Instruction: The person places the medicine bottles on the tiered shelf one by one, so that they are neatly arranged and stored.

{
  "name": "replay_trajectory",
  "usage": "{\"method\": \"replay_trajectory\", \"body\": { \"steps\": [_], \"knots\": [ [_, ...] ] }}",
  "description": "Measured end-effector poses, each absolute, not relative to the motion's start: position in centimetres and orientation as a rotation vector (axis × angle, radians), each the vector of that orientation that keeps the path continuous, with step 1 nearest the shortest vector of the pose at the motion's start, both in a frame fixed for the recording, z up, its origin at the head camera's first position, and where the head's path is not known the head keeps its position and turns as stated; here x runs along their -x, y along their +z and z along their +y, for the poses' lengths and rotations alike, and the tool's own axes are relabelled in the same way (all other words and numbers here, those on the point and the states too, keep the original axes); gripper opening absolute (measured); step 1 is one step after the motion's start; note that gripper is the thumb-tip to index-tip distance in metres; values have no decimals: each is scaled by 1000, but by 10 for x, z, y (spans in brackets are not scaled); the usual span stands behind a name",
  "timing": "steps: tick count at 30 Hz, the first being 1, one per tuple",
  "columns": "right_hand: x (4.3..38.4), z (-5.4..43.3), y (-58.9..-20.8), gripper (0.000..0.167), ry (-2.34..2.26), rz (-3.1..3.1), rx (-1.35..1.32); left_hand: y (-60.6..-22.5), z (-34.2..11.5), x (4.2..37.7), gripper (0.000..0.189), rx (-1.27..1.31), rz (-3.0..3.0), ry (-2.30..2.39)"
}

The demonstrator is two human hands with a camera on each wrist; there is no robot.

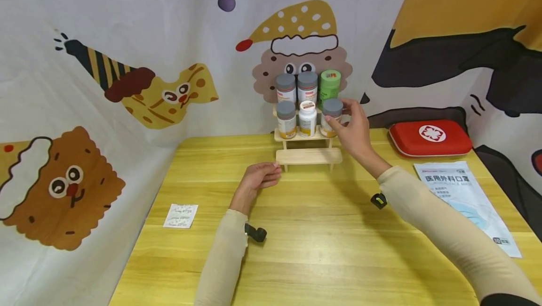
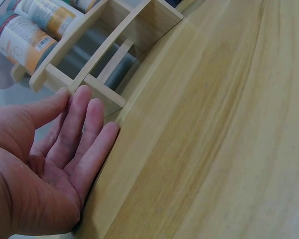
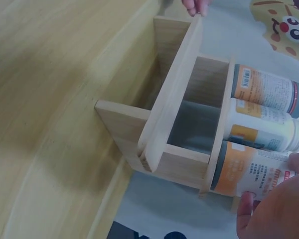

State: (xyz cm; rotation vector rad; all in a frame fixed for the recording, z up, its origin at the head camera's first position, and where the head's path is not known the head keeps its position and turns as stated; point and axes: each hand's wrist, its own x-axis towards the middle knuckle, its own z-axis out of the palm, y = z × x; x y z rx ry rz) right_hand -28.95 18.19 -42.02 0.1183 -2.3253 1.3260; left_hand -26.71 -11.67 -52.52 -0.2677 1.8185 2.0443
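Note:
A stepped wooden rack stands at the back of the table. My right hand holds a grey-capped pill bottle at the right end of the middle step; in the right wrist view that bottle has its base at the step. Beside it stand a white bottle and another grey-capped bottle. Two grey-capped bottles and a green bottle occupy the top step. With thumb and fingertips, my left hand pinches the left end of the lowest step, which bears nothing.
A red first-aid case lies at the back right, and a face mask packet is in front of it. On the left of the table is a small white packet. A printed cloth hangs behind the rack.

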Motion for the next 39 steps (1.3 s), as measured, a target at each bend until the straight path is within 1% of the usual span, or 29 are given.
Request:
{"method": "replay_trajectory", "body": {
  "steps": [13,20,23,29,39],
  "knots": [
    [297,182,-426,65,1283,-2327,-143,-526,-117,269,25,264,1815,2049],
    [299,183,-433,64,1323,-2305,-116,-527,-117,270,26,267,1806,2062],
    [298,185,-435,67,1359,-2295,-116,-528,-116,272,25,272,1805,2058],
    [286,191,-440,78,1377,-2309,-105,-527,-115,273,26,271,1814,2039],
    [264,205,-458,85,1328,-2422,-91,-517,-121,266,30,285,1892,2021]
  ]
}}
